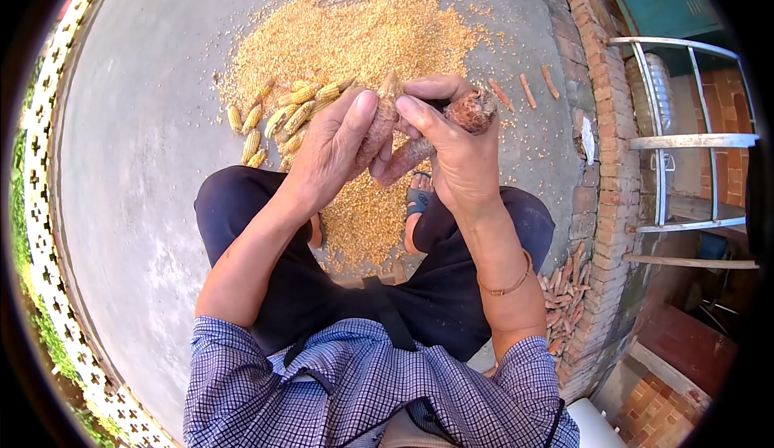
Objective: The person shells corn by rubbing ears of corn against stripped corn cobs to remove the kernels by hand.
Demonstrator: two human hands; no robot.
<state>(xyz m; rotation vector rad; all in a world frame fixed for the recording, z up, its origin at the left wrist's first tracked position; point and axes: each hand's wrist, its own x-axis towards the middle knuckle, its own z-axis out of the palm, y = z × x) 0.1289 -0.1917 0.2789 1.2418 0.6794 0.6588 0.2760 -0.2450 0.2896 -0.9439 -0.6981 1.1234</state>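
Note:
My left hand (329, 145) is closed around a reddish, mostly stripped corn cob (374, 139) that points away from me. A few pale kernels remain near its tip. My right hand (463, 162) grips a second bare cob (469, 112), which slants across the palm, its lower end beside the first cob. The right thumb and fingers meet at the first cob's tip. Under and beyond the hands spreads a wide pile of loose yellow kernels (355, 37). Several unshelled corn ears (297, 116) lie left of centre, just beyond my left hand.
Several bare cobs (527, 91) lie on the concrete floor (137, 141) at right. A heap of stripped cobs (566, 293) rests against a low brick edge (614, 166). Beyond it stands a metal rail (685, 141). A perforated wall (40, 230) runs along the left.

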